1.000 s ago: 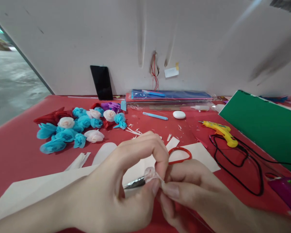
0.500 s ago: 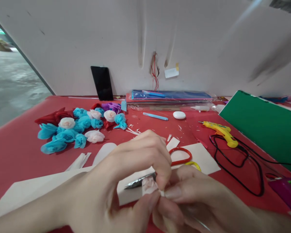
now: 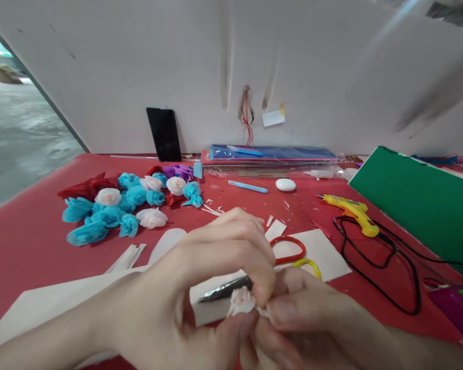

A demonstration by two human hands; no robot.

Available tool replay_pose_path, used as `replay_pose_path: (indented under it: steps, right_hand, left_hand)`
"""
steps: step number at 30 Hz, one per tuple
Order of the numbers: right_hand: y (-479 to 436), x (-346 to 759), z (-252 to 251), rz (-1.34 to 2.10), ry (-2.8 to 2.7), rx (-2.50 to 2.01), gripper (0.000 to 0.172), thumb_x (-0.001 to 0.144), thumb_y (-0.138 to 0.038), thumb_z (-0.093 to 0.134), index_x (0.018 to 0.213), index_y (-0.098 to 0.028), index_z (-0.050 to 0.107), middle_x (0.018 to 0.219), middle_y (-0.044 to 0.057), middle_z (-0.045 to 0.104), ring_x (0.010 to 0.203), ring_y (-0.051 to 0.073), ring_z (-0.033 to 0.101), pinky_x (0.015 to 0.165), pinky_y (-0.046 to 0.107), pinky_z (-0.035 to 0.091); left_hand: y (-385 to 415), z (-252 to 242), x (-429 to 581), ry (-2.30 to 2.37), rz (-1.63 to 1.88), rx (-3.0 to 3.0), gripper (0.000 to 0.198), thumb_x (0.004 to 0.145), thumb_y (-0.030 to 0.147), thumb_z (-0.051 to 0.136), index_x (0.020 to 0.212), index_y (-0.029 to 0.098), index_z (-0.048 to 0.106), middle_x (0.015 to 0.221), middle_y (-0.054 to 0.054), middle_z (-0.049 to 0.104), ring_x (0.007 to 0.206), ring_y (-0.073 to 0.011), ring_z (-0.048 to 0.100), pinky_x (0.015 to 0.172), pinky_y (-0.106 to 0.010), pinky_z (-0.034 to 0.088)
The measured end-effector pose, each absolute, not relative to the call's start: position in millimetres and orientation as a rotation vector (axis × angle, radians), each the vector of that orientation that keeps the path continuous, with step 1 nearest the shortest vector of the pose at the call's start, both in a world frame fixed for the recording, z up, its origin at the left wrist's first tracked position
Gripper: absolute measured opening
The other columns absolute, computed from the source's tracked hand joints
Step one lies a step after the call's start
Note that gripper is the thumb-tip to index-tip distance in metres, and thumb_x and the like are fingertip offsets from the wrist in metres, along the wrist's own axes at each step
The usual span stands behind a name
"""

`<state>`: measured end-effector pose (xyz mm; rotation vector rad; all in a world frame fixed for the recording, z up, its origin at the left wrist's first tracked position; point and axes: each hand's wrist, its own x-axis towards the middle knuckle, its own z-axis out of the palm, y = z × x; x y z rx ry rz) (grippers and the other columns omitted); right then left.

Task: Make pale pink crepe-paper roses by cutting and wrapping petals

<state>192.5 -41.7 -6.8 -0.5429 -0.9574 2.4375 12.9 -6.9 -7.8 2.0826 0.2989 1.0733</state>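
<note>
Upper left of centre, a black phone [image 3: 164,134] leaning on the pale wall [image 3: 119,67]; upper centre, red cords [image 3: 248,121] beside a white note [image 3: 273,118] (yellow tape [image 3: 282,108] at its corner); centre, a white oval object [image 3: 285,185] near a blue pen [image 3: 247,186]; right, a green board [image 3: 412,200].

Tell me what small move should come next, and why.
Probably a gentle twist by the right hand: its fingertips appear to pinch one end of the small, pale-pink, ruffled, paper-like flower, while the left hand steadies it.
</note>
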Motion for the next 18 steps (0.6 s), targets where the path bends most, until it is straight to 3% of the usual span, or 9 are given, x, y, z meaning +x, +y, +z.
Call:
replay_pose_path:
  steps: [4,12,18]
  right_hand:
    - [-41.3,193.5,-10.0,2.399,-1.048,-0.546,0.036,0.084,-0.036,0.067,0.059,-0.014,0.054,0.056,-0.004,0.047,0.059,0.007,0.045,0.065,0.020,0.037]
    - [-41.0,192.3,-19.7,2.398,-1.008,-0.571,0.021,0.079,-0.026,0.064,0.063,-0.013,0.057,0.057,-0.005,0.052,0.050,0.003,0.042,0.061,0.017,0.039]
    - [-42.5,188.7,-24.9,2.157,-1.154,-0.632,0.026,0.084,-0.028,0.059,0.062,-0.015,0.056,0.054,-0.005,0.049,0.041,0.003,0.038,0.046,0.017,0.035]
  left_hand:
    - [-7.4,-5.5,14.5,0.327,1.093,2.097,0.016,0.075,0.002,0.058,0.076,0.018,0.060,0.074,0.003,0.059,0.070,-0.0104,0.056,0.073,-0.026,0.052]
    - [-6.3,-0.4,15.4,0.357,1.099,2.202,0.017,0.070,0.002,0.057,0.074,0.019,0.059,0.070,0.004,0.059,0.068,-0.0101,0.055,0.073,-0.027,0.051]
    - [-3.6,-5.9,11.1,0.399,1.138,2.220,0.026,0.066,0.000,0.055,0.083,0.019,0.060,0.080,0.003,0.060,0.076,-0.0119,0.056,0.080,-0.030,0.050]
